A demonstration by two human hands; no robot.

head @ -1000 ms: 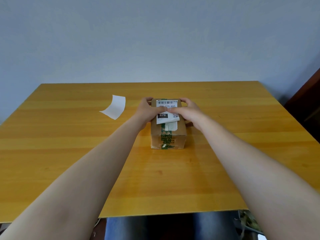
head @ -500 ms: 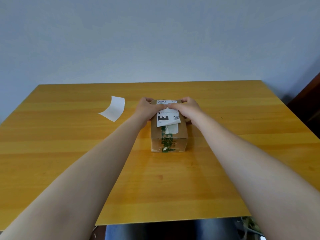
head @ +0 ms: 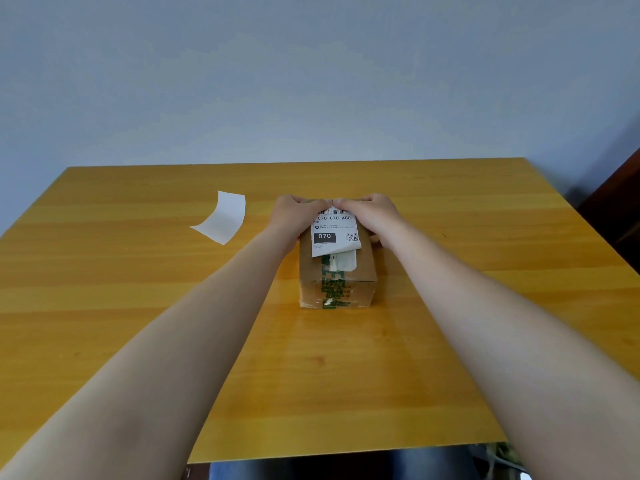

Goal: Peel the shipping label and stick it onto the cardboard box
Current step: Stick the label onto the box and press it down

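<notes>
Two bare forearms reach forward from the bottom of the view across a yellow wooden desk (head: pixel 138 306), drawing together toward the middle. Between them stands the cardboard box (head: pixel 360 289), its short end facing the viewer, with a strip of green printed tape (head: pixel 332 292) running over that face and the top. On the top lies the shipping label (head: pixel 334 233), white with a barcode, the code 070-070-A80 and a black block reading 070. It appears already peeled and laid on the box, but not fully stuck: its near edge lifts and curls above an older white scrap (head: pixel 343 261) beneath it, so smoothing toward the viewer probably remains. At the box's far end the left hand (head: pixel 289 216) and right hand (head: pixel 372 213) sit knuckles up, fingers curled over the far top edge, gripping the box while their tips meet and press the label's far edge down. Further left, well apart from the box, the curled white backing sheet (head: pixel 223 218) lies discarded on the desk. Beyond the desk rises a plain pale wall (head: pixel 311 81)
</notes>
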